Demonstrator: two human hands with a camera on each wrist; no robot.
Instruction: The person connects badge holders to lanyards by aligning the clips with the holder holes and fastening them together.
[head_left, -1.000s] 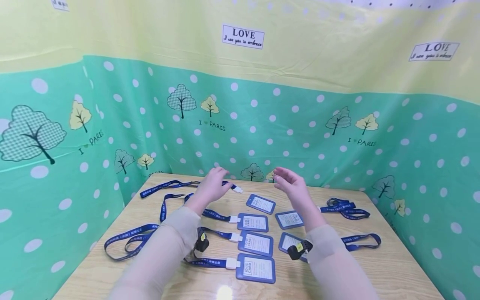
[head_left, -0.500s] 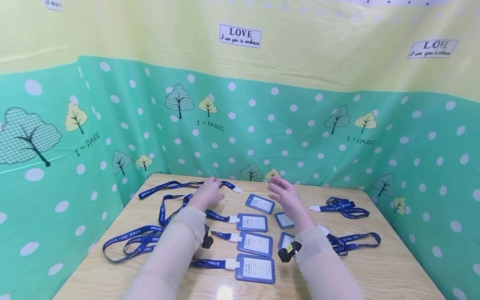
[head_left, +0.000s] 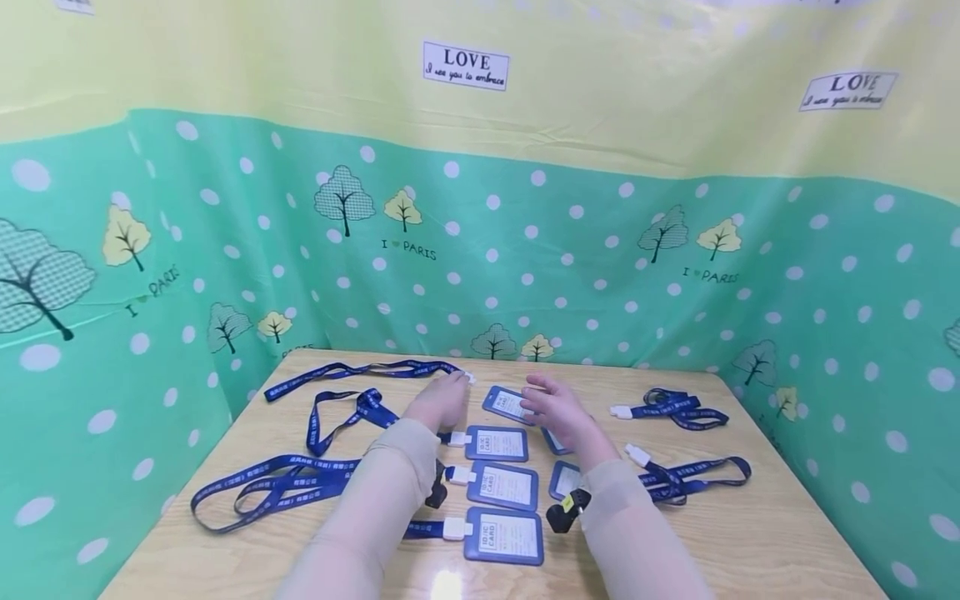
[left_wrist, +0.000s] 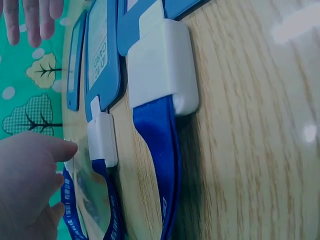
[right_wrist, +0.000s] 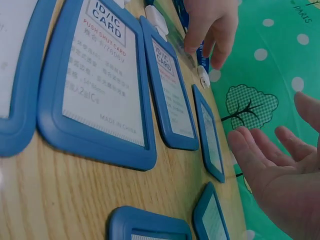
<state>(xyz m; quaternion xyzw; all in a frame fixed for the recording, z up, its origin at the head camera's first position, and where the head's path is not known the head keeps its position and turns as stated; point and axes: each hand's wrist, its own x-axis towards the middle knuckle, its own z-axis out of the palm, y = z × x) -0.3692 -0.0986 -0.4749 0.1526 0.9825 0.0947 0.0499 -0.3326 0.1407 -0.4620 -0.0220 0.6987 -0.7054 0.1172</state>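
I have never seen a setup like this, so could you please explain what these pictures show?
There is no robot here: a person works with two bare hands. The wide pictures come from a camera on the person's head, looking forward and down; the two close ones come from small cameras, one on each wrist. On the wooden table lie six blue ID card holders and several dark blue lanyards. Three holders are clipped to lanyards; the other three appear loose. The right hand hovers near the rearmost holder, holding nothing. The left hand reaches down by the white clip of the rear lanyard; whether it touches it, I cannot tell.
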